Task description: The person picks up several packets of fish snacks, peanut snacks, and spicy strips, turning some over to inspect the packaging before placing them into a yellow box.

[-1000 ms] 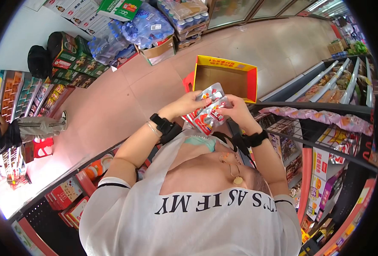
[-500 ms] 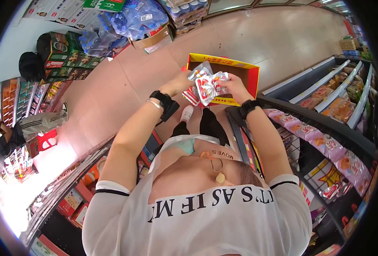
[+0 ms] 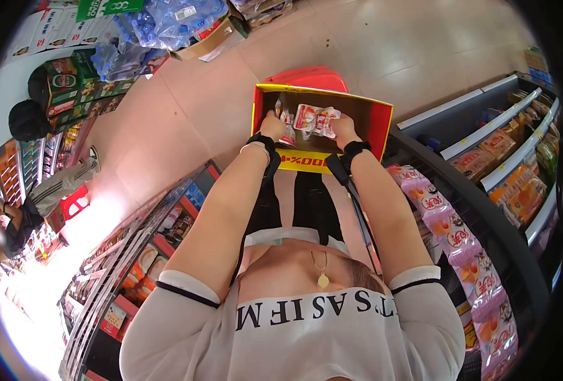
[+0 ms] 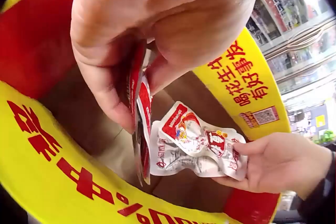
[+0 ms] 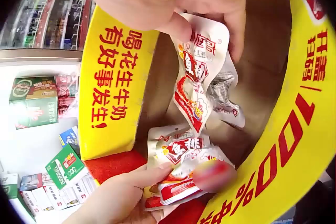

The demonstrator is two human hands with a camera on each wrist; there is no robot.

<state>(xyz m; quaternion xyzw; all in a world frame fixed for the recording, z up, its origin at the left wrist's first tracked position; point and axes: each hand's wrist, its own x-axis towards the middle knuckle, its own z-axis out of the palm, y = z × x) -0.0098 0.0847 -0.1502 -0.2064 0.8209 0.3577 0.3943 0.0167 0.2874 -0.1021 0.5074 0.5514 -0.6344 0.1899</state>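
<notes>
Both hands are inside the upper part of a yellow and red cardboard box point(image 3: 386, 124) with a brown inside. My left hand point(image 3: 272, 127) grips several small red-and-white foil snack packets point(image 4: 143, 129), held on edge in the left wrist view. Across from it, my right hand point(image 3: 345, 132) pinches silver-white snack packets point(image 5: 194, 71) with red print by one end, thumb in front. They hang over the box's brown bottom, tips close to the left hand's bundle in the right wrist view. Part of the left fingers is hidden behind its packets.
Behind the box shows a red plastic piece point(image 3: 313, 76). A dark shelf edge with a strip of pink snack bags point(image 3: 459, 241) runs along the right. Shrink-wrapped bottles point(image 3: 186, 25) stand at upper left; another person point(image 3: 21, 219) is at far left.
Both hands have moved away from the body, from in front of the box to inside its opening, carrying the packets. They have spread apart, each with its own packets.
</notes>
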